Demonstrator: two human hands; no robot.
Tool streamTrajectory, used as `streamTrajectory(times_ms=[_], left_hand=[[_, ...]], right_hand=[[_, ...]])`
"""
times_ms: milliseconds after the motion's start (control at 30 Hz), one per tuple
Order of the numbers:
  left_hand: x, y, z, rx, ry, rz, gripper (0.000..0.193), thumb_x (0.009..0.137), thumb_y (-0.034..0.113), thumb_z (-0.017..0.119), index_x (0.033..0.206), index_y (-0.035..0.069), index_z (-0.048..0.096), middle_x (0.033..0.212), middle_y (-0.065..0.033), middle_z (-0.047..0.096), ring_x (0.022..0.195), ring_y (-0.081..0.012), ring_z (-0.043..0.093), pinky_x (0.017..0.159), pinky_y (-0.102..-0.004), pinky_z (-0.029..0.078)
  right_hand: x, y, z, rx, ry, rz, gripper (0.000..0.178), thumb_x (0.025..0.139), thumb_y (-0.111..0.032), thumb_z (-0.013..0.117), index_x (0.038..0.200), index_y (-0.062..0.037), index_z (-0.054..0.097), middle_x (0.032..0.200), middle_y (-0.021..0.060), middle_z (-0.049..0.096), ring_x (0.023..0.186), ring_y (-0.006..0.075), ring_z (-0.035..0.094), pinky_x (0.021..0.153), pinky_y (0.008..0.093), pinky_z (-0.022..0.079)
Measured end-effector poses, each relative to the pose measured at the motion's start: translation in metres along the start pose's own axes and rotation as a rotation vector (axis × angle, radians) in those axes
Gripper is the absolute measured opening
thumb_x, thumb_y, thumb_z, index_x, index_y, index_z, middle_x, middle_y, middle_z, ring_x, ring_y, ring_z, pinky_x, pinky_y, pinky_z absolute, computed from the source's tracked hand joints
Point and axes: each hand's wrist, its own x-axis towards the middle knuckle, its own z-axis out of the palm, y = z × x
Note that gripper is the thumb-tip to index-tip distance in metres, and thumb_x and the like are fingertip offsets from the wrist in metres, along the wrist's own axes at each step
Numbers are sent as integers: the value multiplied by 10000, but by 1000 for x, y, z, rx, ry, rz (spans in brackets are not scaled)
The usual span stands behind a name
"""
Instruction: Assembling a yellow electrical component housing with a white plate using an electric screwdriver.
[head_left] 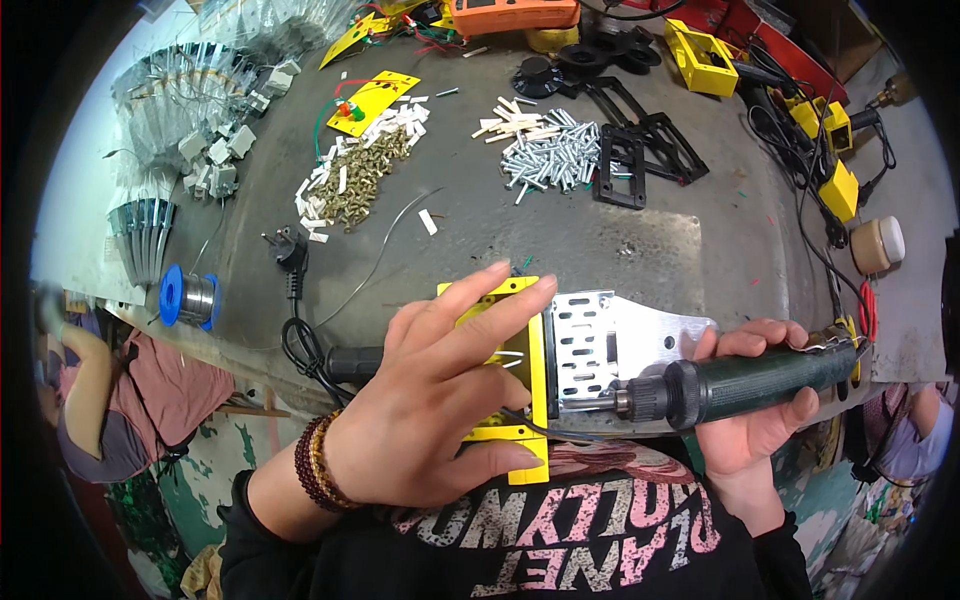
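Note:
My left hand (425,385) lies over a yellow plastic housing (529,468), thumb at its near end and fingers across its far end, holding it. Much of the housing's inside is hidden under the palm; thin light wires show between the fingers. Against its right side stands a slotted silver metal bracket (583,345) with a tapering flat part (650,325). My right hand (742,445) grips a dark green electric screwdriver (775,388) lying level. Its bit points left along the bracket's near edge, toward the housing; whether the tip touches a screw is hidden.
Brass screws (365,180) with white pieces and silver screws (555,155) lie in heaps at the back, near black frames (655,150). A solder spool (190,298) and power plug (287,247) are left. Yellow housings (700,58), cables and a jar (877,245) line the right.

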Motion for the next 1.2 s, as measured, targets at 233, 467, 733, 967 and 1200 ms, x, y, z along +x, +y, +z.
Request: streamTrajectory(times_ms=[233, 467, 733, 967, 1200], left_hand=[[-2, -1, 0, 21, -15, -2, 391, 773, 363, 818, 938, 56, 638, 1520, -264, 432, 1430, -484, 336, 1117, -529, 266], [1, -3, 1, -83, 6, -75, 231, 774, 175, 782, 933, 61, 659, 1540, -260, 401, 1412, -501, 345, 1146, -543, 246], [11, 7, -4, -40, -66, -183, 133, 755, 97, 753, 869, 102, 685, 1569, -231, 362, 1402, -512, 331, 1146, -556, 245], [12, 9, -2, 52, -95, -188, 144, 738, 75, 749, 864, 105, 686, 1571, -218, 360, 1406, -494, 328, 1138, -543, 244], [11, 11, -1, 64, -80, -196, 136, 735, 69, 751, 848, 101, 683, 1569, -218, 364, 1402, -476, 338, 1133, -538, 243]], right_hand=[[1, 0, 4, -2, 5, -2, 589, 732, -214, 879, 1246, -269, 597, 1217, -32, 593, 1159, 169, 562, 1222, 498, 229], [0, 1, 11, 106, -14, 15, 630, 774, -75, 819, 1316, -235, 541, 1250, -8, 576, 1180, 196, 553, 1250, 494, 158], [-1, -1, 1, -11, 44, -2, 589, 741, -232, 870, 1262, -270, 599, 1217, -31, 606, 1146, 174, 568, 1221, 492, 227], [-1, 2, 5, 41, 92, 5, 506, 717, -235, 886, 1150, -252, 624, 1200, -31, 614, 1142, 174, 574, 1219, 482, 238], [-1, 2, -1, 2, -1, -6, 498, 714, -235, 888, 1142, -248, 634, 1200, -32, 615, 1145, 171, 577, 1229, 478, 233]])
